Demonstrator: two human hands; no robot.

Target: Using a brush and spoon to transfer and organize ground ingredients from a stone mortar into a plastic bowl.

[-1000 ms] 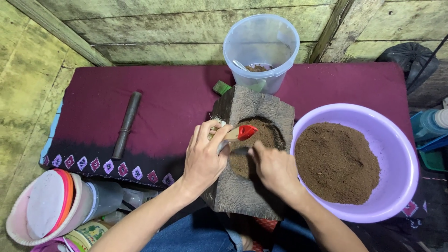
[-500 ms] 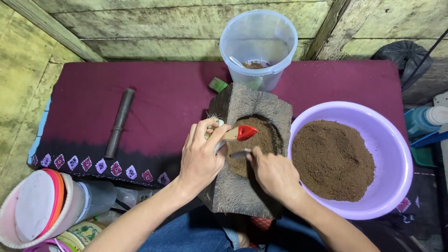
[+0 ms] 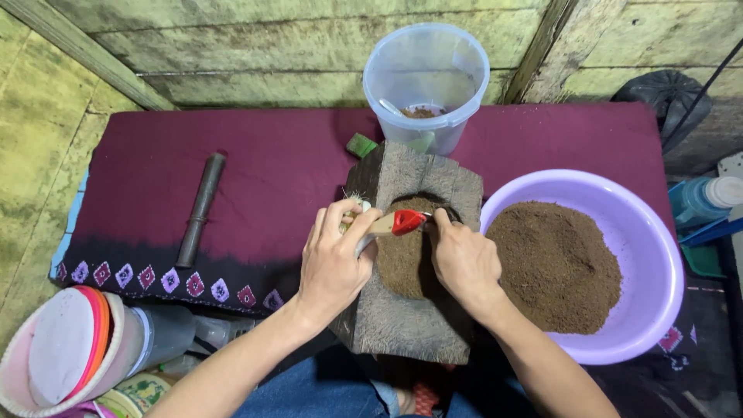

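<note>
A grey stone block [image 3: 418, 325] with a hollow full of brown powder [image 3: 404, 259] stands in front of me on a maroon cloth [image 3: 271, 178]. My left hand [image 3: 333, 259] grips a small brush with a pale wooden handle and a red tip [image 3: 405, 222], holding it over the hollow. My right hand [image 3: 463, 259] rests on the block's right side, fingers curled at the hollow's edge, apparently pinching something small that I cannot make out.
A lilac basin [image 3: 658, 255] of the same brown powder sits to the right. A clear plastic bucket [image 3: 426, 77] stands behind the block. A dark metal rod [image 3: 200, 209] lies on the cloth at left. Stacked plastic containers [image 3: 70, 356] sit lower left.
The view has shifted slightly. Both hands stay at the hollow, with the brush's red tip moved a little along the powder.
</note>
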